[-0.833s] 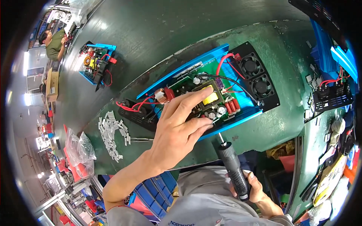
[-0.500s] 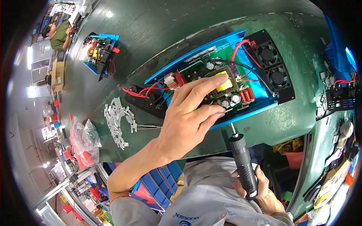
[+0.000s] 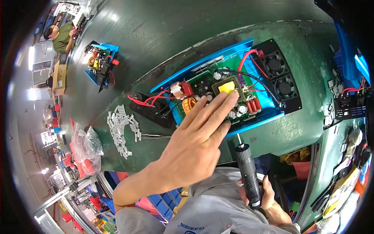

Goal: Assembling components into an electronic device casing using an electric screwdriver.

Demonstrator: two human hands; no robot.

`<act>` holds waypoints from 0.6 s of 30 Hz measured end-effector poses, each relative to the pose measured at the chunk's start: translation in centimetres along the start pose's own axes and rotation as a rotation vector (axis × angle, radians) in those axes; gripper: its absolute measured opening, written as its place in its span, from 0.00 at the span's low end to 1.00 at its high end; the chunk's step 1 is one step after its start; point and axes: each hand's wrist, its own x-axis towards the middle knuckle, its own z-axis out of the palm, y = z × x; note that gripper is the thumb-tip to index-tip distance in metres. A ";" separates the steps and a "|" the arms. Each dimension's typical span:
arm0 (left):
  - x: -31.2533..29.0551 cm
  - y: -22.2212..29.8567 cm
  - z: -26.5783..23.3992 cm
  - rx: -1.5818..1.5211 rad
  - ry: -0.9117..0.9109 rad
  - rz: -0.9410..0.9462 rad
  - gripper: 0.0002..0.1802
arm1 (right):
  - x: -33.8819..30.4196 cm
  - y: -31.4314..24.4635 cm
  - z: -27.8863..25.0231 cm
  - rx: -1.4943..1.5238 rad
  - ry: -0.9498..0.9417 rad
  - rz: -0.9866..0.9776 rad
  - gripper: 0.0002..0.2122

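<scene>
A blue metal casing (image 3: 260,122) lies on the green bench, holding a circuit board with capacitors, coils and a yellow-topped transformer (image 3: 229,87). Across its near side reaches my left hand (image 3: 198,142), fingers stretched out. The fingertips are at the transformer's near edge; whether they press on it I cannot tell. My right hand (image 3: 269,199) is wrapped round a black electric screwdriver (image 3: 249,171). Its bit points up at the casing's near wall, and I cannot tell whether the tip touches. A black end panel with two fans (image 3: 282,76) is at the casing's right, another black panel (image 3: 150,113) at its left.
Left of the casing lies a pile of small grey pieces (image 3: 122,130), beside thin metal tweezers (image 3: 156,136). Another blue unit (image 3: 101,64) stands farther left. Clear plastic bags (image 3: 87,150) are at the bench edge. More blue and black parts (image 3: 350,103) sit at right. A person (image 3: 62,39) works far left.
My left hand has drawn back toward me, uncovering an orange coil and more of the board. My right hand keeps hold of the screwdriver. The whole view has shifted slightly.
</scene>
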 end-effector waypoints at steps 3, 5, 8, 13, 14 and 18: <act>-0.1 0.8 0.0 -0.019 -0.005 -0.072 0.16 | -0.1 -0.4 0.4 -0.079 0.038 -0.004 0.52; -0.4 0.2 1.0 0.043 0.032 -0.038 0.16 | -0.3 -0.5 0.6 -0.104 0.057 -0.022 0.50; -0.7 -0.2 1.9 0.097 0.095 -0.006 0.18 | -0.2 -0.5 0.6 -0.171 0.107 -0.084 0.46; -0.3 -0.5 1.8 0.035 0.135 -0.010 0.20 | 0.0 -0.4 0.5 -0.231 0.149 -0.152 0.40; -0.3 -0.6 2.0 0.027 0.130 -0.015 0.20 | 0.0 -0.4 0.4 -0.199 0.170 -0.097 0.42; -0.3 -1.2 2.3 0.016 0.130 0.068 0.21 | 0.7 -0.6 -0.2 0.096 0.004 0.123 0.48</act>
